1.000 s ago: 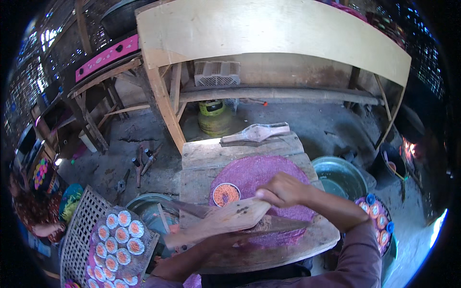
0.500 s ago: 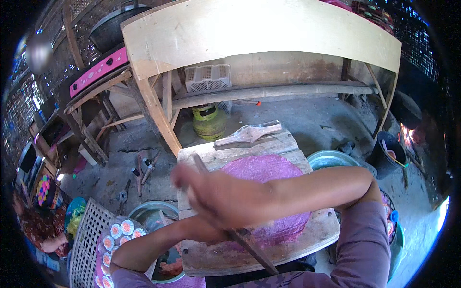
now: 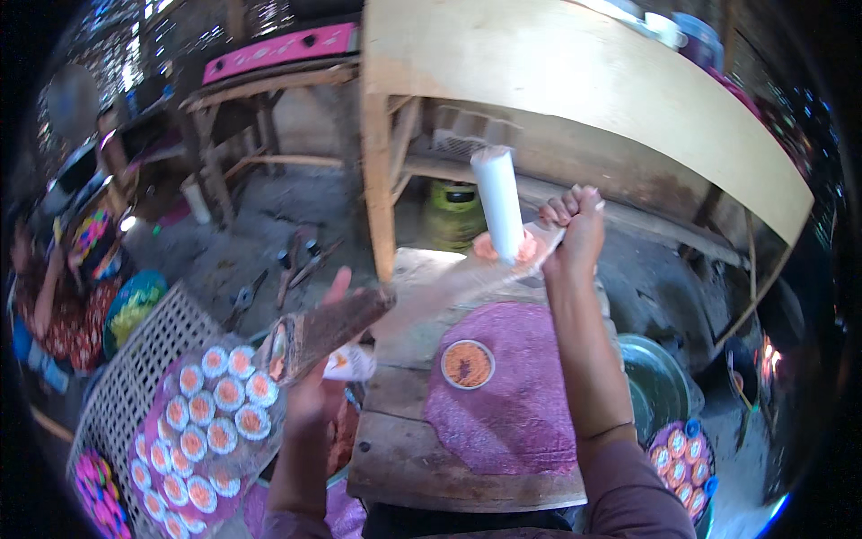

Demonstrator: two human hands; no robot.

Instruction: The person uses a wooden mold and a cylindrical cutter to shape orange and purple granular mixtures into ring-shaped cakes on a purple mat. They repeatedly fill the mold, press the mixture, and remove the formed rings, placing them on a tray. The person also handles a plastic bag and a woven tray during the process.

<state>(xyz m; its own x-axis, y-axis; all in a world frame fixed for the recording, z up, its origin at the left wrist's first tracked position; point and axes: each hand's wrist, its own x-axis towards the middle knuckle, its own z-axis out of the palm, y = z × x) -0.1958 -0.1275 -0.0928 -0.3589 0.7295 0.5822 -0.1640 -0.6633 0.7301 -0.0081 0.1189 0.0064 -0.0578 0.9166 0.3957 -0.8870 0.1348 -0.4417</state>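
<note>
My right hand [image 3: 575,235] is closed round one end of a pale, blurred wooden bar [image 3: 449,286] raised above the wooden table. A white tube [image 3: 499,202] stands up from that bar, with orange dough [image 3: 525,249] about its foot. On the left, my blurred left hand [image 3: 310,395] grips a dark wooden bar [image 3: 332,331]. A short white cylinder [image 3: 350,364] shows beside it; how they join is unclear. Between my arms, a round white-rimmed mould [image 3: 467,364] of orange strands with a dark centre lies on a purple mesh cloth [image 3: 516,422].
Left of the table [image 3: 404,481], many white-rimmed orange cakes fill a purple-lined tray [image 3: 238,490] near a white lattice crate [image 3: 135,377]. Another person [image 3: 76,305] sits far left. A green basin [image 3: 651,355] and a tray of orange cakes [image 3: 682,467] stand right.
My hands, crossed over the cloth with a wooden bar, have moved apart. The pale bar is off the table, in my right hand. The orange mould on the cloth now shows. The view has shifted.
</note>
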